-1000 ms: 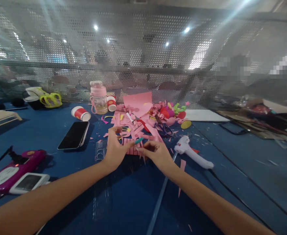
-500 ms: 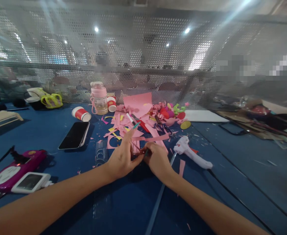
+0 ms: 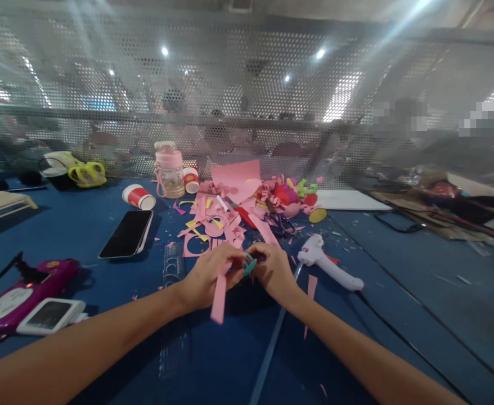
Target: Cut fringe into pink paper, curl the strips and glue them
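My left hand (image 3: 211, 275) is closed on a pink paper strip (image 3: 219, 298), whose free end hangs down below the fingers. A small teal object (image 3: 249, 265) shows in the gap between my hands, thin and curved; its exact kind is hard to make out. Fingers bent in a pinch, my right hand (image 3: 274, 273) meets the teal object from the right side. The fingertips of both hands almost touch, and they partly hide what lies between them. Just beyond the hands is a heap of pink paper scraps (image 3: 213, 225), with circles cut out of some.
A white glue gun (image 3: 330, 263) with a black cord lies right of my hands, near a long flat strip (image 3: 272, 349). On the left are a clear stencil ruler (image 3: 173, 264), a phone (image 3: 126, 233), a purple device (image 3: 31, 287) and a paper cup (image 3: 139, 197). A bottle (image 3: 170, 174) stands behind.
The pink strip swung from lying across toward the right to hanging below my left hand. My left fingers curled in, and the teal object turned lower between the hands.
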`<state>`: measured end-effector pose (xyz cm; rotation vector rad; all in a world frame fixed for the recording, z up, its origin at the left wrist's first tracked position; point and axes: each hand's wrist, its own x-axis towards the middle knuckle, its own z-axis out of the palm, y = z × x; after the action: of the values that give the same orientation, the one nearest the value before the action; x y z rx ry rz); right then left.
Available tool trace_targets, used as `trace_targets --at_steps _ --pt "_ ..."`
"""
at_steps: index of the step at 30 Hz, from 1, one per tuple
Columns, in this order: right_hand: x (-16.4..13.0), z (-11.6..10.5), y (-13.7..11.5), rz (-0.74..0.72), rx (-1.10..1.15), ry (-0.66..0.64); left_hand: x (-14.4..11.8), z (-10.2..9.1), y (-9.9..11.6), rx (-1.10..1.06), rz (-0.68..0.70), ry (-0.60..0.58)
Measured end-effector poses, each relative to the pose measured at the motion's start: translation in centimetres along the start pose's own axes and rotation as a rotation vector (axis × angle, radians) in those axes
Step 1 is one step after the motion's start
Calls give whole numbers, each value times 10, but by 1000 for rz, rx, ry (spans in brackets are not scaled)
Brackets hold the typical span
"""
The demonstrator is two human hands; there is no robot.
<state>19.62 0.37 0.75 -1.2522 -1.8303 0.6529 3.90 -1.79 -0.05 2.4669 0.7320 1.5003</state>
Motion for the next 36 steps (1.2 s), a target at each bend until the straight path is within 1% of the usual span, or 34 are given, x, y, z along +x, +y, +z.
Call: trace_targets --at_steps 2,5,7,10,12,14,17,21,22,24,28,29,31,33,36 --pt "2 1 1 57 120 -10 1 -2 1 -135 -73 -31" --pt "4 3 5 116 258 -20 0 -3 0 -407 -212 -46" --pt "4 4 6 151 322 -39 0 -2 -3 -602 -299 -11" --pt "3 5 8 225 437 -101 1 0 -7 -852 -419 96" --pt "3 5 8 265 514 -145 4 1 -9 -975 -517 104" --pt "3 5 7 293 547 -164 8 1 -11 -1046 -599 129" --pt "3 4 5 312 540 -150 12 0 -13 -1066 -725 217" --pt "3 4 4 311 532 -128 14 -2 -18 -1106 -937 255" --pt "3 3 4 301 526 -131 14 -2 -19 -1103 -972 275" --pt "4 3 5 280 507 -145 15 0 -20 -1072 -973 304" --pt "4 3 9 282 502 -173 14 4 -18 -931 -818 269" --pt "5 3 11 284 507 -174 14 5 -18 -880 -798 274" --pt "5 2 12 278 508 -181 13 5 -18 -778 -809 314" --pt "5 2 13 261 498 -189 12 4 -19 -701 -866 344" --pt "4 2 13 239 461 -220 12 3 -22 -665 -939 335"
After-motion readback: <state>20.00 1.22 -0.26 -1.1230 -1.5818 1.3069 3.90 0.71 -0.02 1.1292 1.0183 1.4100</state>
